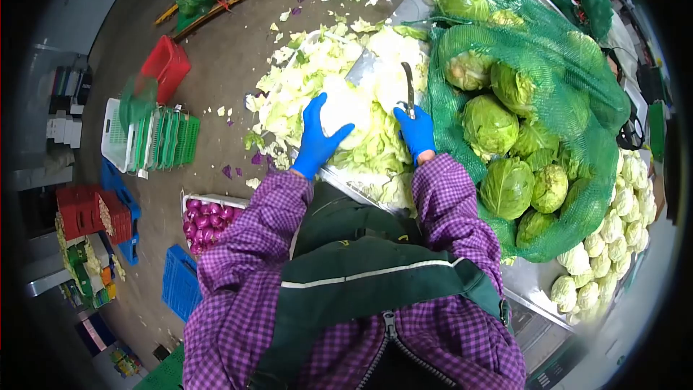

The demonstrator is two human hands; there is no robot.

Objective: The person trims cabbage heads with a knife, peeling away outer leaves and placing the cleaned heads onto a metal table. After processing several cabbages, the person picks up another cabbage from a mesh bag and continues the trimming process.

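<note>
My left hand (320,138), in a blue glove, grips the side of a pale, stripped cabbage (344,113), thumb and fingers spread around it. The cabbage is overexposed, so its surface detail is lost. In my right hand (416,132), also blue-gloved, is a knife (409,89) with a narrow, dark, slightly curved blade pointing away from me. Its handle is mostly hidden by the fingers. Loose cabbage leaves (386,146) lie under and around both hands on the metal table (361,65).
A green mesh sack (451,119) of whole cabbages (491,124) lies open to the right. Trimmed cabbages (613,235) are stacked beyond it. On the left are a crate of purple onions (209,224), a red crate (166,68) and green crates (173,137). Leaf scraps litter the floor.
</note>
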